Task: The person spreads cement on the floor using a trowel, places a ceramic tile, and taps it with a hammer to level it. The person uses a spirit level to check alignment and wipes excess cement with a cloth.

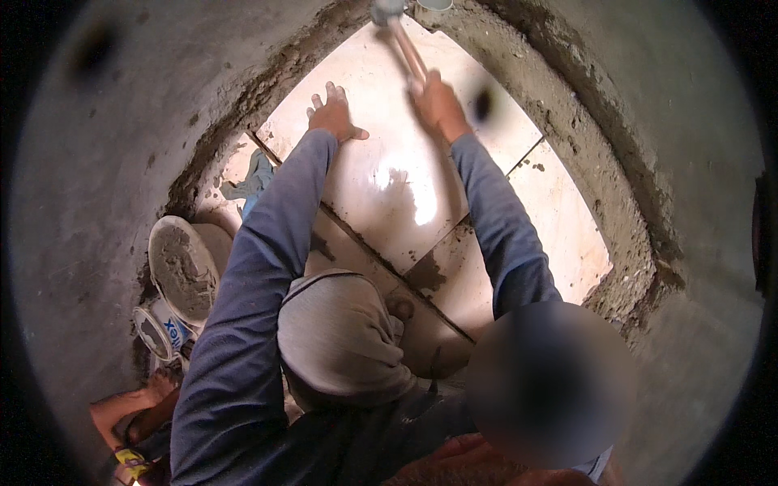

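Observation:
My right hand [440,108] grips the wooden handle of a mallet [411,53], whose grey head reaches the far corner of the floor. Whether that head touches the tile is hard to tell. With its fingers spread, my left hand [331,115] lies on a large glossy pale tile [381,105] and holds nothing. Dark joints separate this tile from the nearer tiles [559,219], which carry smears of mortar. A crumpled blue-green cloth [253,180] lies left of my left forearm.
A basin of wet mortar [185,271] and a small white-and-blue bucket [160,330] stand at the left. Below them shows another person's arm [121,413]. Rough mortar edges [567,105] run beneath grey walls. A round grey-cloth shape [340,340] fills the near middle.

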Motion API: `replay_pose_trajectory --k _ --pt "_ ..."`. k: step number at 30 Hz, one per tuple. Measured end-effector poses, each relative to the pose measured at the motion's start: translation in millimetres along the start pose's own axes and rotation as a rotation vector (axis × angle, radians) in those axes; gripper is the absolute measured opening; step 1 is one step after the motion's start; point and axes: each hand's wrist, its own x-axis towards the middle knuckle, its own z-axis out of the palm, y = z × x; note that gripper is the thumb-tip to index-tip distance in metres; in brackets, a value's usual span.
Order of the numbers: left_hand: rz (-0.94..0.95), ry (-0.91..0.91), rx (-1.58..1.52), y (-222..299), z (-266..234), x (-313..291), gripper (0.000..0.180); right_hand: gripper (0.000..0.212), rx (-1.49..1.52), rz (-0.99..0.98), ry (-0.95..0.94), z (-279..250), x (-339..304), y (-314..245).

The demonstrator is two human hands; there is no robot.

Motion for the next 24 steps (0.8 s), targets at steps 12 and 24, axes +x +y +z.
replay_pose_trajectory --k 12,24 --pt "-0.015 0.007 0.003 0 7 4 0.135 0.039 0.048 0.045 0.059 4 -37 17" --pt "-0.015 -0.001 0.017 4 6 3 0.135 0.045 0.182 0.098 0.168 -19 -76 35"
